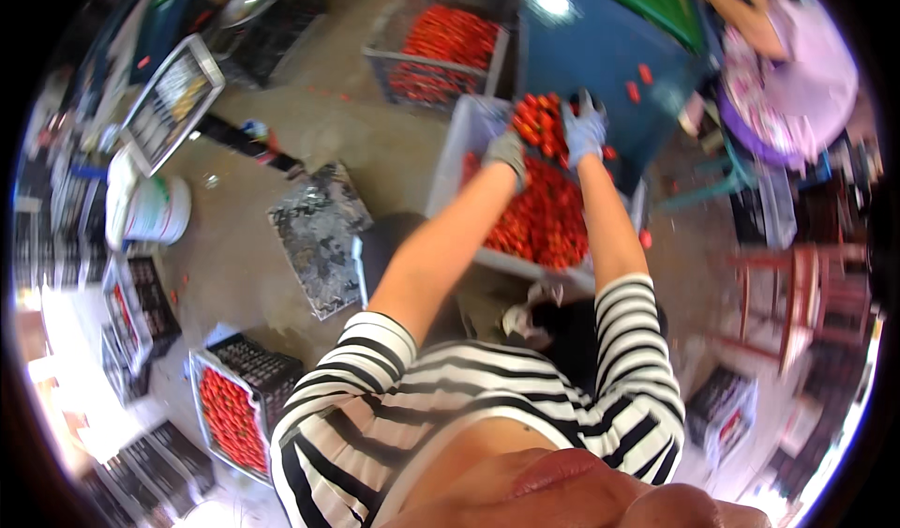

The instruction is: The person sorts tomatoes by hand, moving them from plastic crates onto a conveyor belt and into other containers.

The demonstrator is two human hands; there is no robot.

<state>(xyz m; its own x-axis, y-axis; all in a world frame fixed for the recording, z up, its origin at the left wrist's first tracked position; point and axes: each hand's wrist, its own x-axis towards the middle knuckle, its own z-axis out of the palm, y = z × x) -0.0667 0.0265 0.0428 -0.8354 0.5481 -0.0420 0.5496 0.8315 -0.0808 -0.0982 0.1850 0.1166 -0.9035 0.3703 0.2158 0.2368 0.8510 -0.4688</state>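
Note:
A pale plastic crate [450,173] stands in front of me, heaped with small red fruits like cherry tomatoes [548,217]. At its far side, a loose cluster of the same tomatoes [538,121] lies between my hands, by the end of a blue work table [586,54]. My left hand [506,156], in a grey glove, cups the near left side of that cluster, its fingertips partly hidden. My right hand [583,130], in a light blue glove, lies along the right side with fingers stretched out. Neither hand is closed round a single tomato.
Further tomato-filled crates stand beyond [370,64] and at lower left [199,401]. Left are a low stained board [321,237], a framed scale-like panel [174,101] and a white bucket [159,211]. A seated co-worker [797,68] and a red wooden stool [783,294] are right.

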